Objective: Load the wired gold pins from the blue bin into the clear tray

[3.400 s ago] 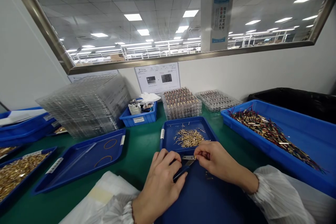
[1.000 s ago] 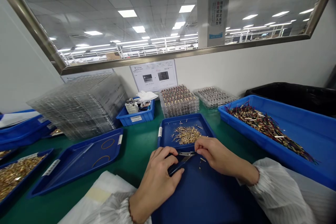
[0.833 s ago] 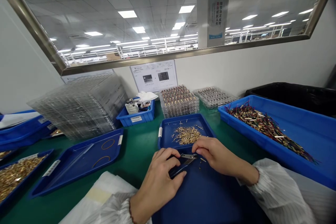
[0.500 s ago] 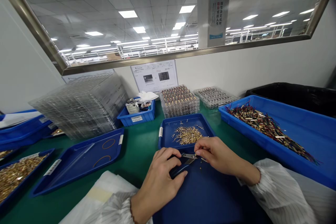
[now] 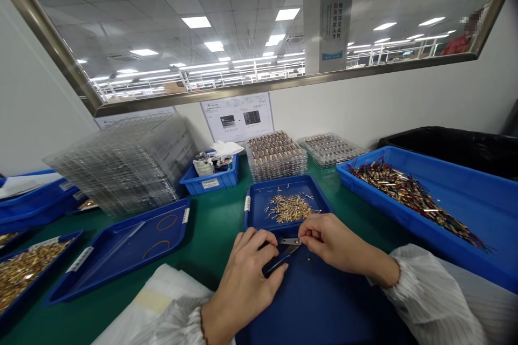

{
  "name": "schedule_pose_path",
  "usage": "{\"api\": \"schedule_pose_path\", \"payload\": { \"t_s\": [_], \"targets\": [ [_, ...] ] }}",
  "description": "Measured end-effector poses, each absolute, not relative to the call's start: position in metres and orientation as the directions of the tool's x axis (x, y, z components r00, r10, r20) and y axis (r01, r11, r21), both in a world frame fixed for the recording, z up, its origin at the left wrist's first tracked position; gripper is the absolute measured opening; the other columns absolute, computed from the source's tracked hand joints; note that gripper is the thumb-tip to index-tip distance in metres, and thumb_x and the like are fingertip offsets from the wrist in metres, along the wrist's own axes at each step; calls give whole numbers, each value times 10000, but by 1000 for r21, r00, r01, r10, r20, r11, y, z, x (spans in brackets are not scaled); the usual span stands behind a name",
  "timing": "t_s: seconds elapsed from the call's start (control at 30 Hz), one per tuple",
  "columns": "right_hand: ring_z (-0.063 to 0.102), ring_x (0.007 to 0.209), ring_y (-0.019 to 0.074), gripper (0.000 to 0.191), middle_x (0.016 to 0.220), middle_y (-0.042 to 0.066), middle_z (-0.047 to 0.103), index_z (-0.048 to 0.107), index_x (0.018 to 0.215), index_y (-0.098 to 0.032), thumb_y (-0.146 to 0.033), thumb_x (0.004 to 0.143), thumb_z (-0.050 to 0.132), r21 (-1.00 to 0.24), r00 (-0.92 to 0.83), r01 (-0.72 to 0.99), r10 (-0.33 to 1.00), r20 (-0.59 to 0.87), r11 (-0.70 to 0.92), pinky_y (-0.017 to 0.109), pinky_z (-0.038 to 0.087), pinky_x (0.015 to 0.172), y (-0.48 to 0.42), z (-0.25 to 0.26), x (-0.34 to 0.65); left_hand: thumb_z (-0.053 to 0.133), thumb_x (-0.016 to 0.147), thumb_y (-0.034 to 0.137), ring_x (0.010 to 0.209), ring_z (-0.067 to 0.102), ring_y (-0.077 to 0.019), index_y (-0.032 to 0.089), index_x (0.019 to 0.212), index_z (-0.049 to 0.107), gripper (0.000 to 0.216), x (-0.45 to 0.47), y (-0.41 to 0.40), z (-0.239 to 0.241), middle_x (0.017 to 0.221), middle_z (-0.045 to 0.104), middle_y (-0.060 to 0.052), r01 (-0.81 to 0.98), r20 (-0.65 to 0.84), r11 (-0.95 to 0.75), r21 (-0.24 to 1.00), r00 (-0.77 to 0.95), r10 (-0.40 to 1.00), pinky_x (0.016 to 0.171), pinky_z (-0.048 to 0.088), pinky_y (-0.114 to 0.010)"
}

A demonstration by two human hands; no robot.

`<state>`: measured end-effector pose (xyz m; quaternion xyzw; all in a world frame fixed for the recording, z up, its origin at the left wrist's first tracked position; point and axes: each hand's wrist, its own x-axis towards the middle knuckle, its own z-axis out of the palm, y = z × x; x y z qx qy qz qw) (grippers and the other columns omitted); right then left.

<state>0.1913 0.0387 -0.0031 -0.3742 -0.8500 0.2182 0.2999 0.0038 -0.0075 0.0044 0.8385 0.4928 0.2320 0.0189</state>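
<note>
My left hand (image 5: 246, 275) is closed around a pair of snips (image 5: 279, 261) with dark blue handles, its metal blades pointing right. Close to the blade tips, my right hand (image 5: 327, 240) pinches something tiny between thumb and fingertips; the fingers mostly hide it. Both hands are over a dark blue tray (image 5: 324, 302) at the front. Just beyond them is a smaller blue tray (image 5: 253, 191) holding a pile of small gold-coloured pins (image 5: 289, 208). A tiny gold bit lies near my right fingertips.
At right, a large blue bin (image 5: 404, 210) holds wired metal parts. Stacked clear trays (image 5: 121, 167) stand left, near a blue tray (image 5: 121, 259) with two rubber bands. Filled clear trays (image 5: 277, 159) and a small blue basket (image 5: 210, 182) line the wall.
My right hand has shifted slightly left at the blade tips. My left hand stays almost still on the snips. A person in red now shows in the glass at upper right.
</note>
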Motion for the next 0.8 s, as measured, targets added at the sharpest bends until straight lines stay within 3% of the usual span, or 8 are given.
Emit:
{"api": "schedule_pose_path", "payload": {
  "t_s": [0.6,0.7,0.8],
  "targets": [
    [400,491,49,125,553,-32,475,531,592,-148,-66,637,448,-648,-490,450,776,397,615,160,305,475,40,-4,189,483,725,229,781,438,-155,200,705,560,85,3,-8,3,867,521,-10,789,411,-542,289,409,815,709,337,-336],
    [401,515,56,115,570,-30,465,500,574,-146,-67,637,446,-706,-449,387,790,418,593,167,306,481,41,-2,188,485,726,234,792,446,-155,196,716,560,85,3,-8,3,868,521,-18,768,455,-557,316,393,799,722,343,-335],
    [374,477,52,80,538,-42,430,469,598,-148,-115,668,445,-851,-424,248,842,334,463,167,294,446,45,-4,188,511,709,257,794,461,-146,190,720,553,80,3,-8,3,873,512,-23,744,474,-536,399,333,815,722,367,-310]
  ]
}}
